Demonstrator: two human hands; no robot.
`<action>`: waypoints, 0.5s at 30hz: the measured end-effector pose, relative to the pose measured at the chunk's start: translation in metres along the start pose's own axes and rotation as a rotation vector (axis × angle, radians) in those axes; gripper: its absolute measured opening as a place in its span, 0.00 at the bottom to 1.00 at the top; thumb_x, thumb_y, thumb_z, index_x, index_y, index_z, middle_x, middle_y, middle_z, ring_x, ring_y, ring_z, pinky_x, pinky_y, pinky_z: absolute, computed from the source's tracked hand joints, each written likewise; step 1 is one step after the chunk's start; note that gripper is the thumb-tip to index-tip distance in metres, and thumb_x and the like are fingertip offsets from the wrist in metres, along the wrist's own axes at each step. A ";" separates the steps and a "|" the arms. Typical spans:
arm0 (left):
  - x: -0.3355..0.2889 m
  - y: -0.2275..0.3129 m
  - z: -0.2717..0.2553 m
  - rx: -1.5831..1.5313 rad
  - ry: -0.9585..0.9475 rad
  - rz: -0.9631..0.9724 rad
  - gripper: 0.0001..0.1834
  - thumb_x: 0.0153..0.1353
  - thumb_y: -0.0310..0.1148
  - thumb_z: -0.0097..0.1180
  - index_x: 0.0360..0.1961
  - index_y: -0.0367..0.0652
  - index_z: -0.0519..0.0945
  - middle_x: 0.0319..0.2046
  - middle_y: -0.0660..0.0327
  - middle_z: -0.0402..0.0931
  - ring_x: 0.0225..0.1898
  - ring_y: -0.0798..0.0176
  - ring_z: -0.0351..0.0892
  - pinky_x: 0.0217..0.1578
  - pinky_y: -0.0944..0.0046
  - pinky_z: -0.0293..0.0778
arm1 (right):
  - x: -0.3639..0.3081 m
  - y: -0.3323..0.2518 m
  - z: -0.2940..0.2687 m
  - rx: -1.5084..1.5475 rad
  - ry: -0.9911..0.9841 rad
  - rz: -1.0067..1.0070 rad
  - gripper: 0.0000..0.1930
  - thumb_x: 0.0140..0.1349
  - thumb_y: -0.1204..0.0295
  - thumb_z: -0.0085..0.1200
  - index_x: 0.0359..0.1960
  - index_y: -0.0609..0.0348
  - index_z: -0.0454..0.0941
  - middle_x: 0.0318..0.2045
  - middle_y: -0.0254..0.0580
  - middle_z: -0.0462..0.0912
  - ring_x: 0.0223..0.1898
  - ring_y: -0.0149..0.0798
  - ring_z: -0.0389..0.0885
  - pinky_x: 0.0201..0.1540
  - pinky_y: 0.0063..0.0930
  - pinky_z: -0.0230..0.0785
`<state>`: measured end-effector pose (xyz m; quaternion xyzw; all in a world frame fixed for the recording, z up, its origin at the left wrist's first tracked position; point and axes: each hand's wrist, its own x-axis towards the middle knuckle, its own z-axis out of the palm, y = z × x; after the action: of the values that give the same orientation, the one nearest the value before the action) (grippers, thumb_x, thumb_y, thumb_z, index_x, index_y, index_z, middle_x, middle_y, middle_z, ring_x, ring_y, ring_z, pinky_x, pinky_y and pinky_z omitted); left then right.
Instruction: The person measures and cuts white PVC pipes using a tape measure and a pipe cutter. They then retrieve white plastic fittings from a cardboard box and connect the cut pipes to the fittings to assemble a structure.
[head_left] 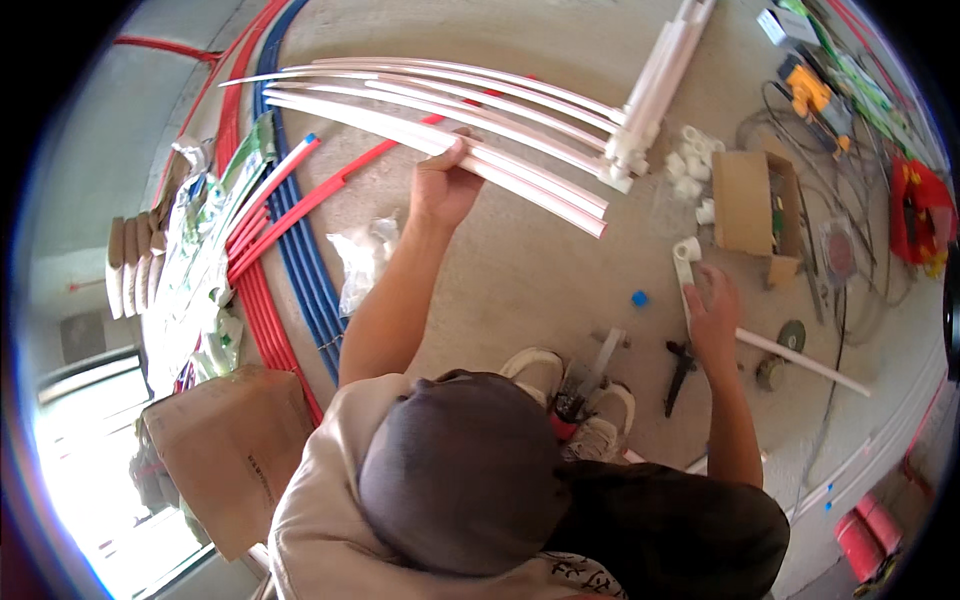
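Observation:
My left hand (447, 185) is closed round a couple of long white pipes (540, 190), their near ends pointing right. Beyond them, more slim white pipes (500, 95) fan out on the floor, ending by a bundle of thicker white pipes (660, 80) with fittings. Lower right, my right hand (713, 310) curls its fingers at a short white pipe with a round fitting (686, 255) on its far end; part of the grip is hidden. Another white pipe (810, 365) sticks out to the right from beneath this hand.
Red pipes (262, 325) and blue pipes (305, 285) run along the left floor, near a cardboard box (230, 450). White fittings (690, 165), an open carton (742, 205), a yellow power tool (808, 90) and cables lie right. A black tool (680, 378) and blue cap (640, 298) sit nearer.

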<state>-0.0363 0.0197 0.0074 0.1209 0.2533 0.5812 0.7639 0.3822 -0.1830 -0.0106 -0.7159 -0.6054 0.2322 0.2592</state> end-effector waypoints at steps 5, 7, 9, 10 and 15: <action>-0.018 -0.039 0.022 0.110 0.102 0.011 0.12 0.66 0.23 0.58 0.50 0.36 0.77 0.45 0.55 0.78 0.50 0.53 0.77 0.62 0.49 0.71 | 0.024 -0.081 -0.009 0.804 -0.309 0.135 0.21 0.77 0.66 0.47 0.64 0.66 0.73 0.55 0.48 0.81 0.43 0.40 0.86 0.45 0.31 0.78; -0.023 -0.046 0.031 0.155 0.151 0.029 0.12 0.66 0.22 0.57 0.50 0.35 0.77 0.45 0.55 0.78 0.51 0.53 0.78 0.62 0.48 0.72 | 0.029 -0.109 -0.012 0.943 -0.344 0.193 0.22 0.78 0.67 0.44 0.66 0.68 0.71 0.54 0.49 0.81 0.44 0.41 0.86 0.46 0.29 0.78; -0.021 -0.053 0.038 0.148 0.184 0.033 0.11 0.67 0.22 0.56 0.50 0.35 0.77 0.46 0.54 0.78 0.51 0.54 0.78 0.61 0.49 0.73 | 0.033 -0.109 -0.016 1.106 -0.366 0.243 0.22 0.77 0.70 0.42 0.67 0.70 0.68 0.53 0.51 0.81 0.44 0.42 0.86 0.46 0.30 0.79; -0.021 -0.056 0.043 0.157 0.200 0.026 0.12 0.67 0.22 0.57 0.51 0.37 0.77 0.46 0.55 0.78 0.50 0.54 0.78 0.61 0.48 0.73 | 0.035 -0.105 -0.014 1.211 -0.379 0.262 0.22 0.76 0.71 0.42 0.68 0.72 0.67 0.53 0.53 0.81 0.44 0.43 0.86 0.46 0.32 0.79; -0.019 -0.067 0.059 0.172 0.328 -0.004 0.14 0.66 0.22 0.59 0.53 0.41 0.76 0.46 0.59 0.78 0.50 0.57 0.79 0.60 0.49 0.75 | 0.040 -0.097 -0.023 1.453 -0.439 0.289 0.28 0.66 0.78 0.45 0.68 0.74 0.65 0.50 0.55 0.82 0.43 0.43 0.86 0.45 0.34 0.79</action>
<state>0.0463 -0.0114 0.0295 0.0888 0.4236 0.5678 0.7002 0.3313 -0.1323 0.0689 -0.3754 -0.2390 0.7395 0.5051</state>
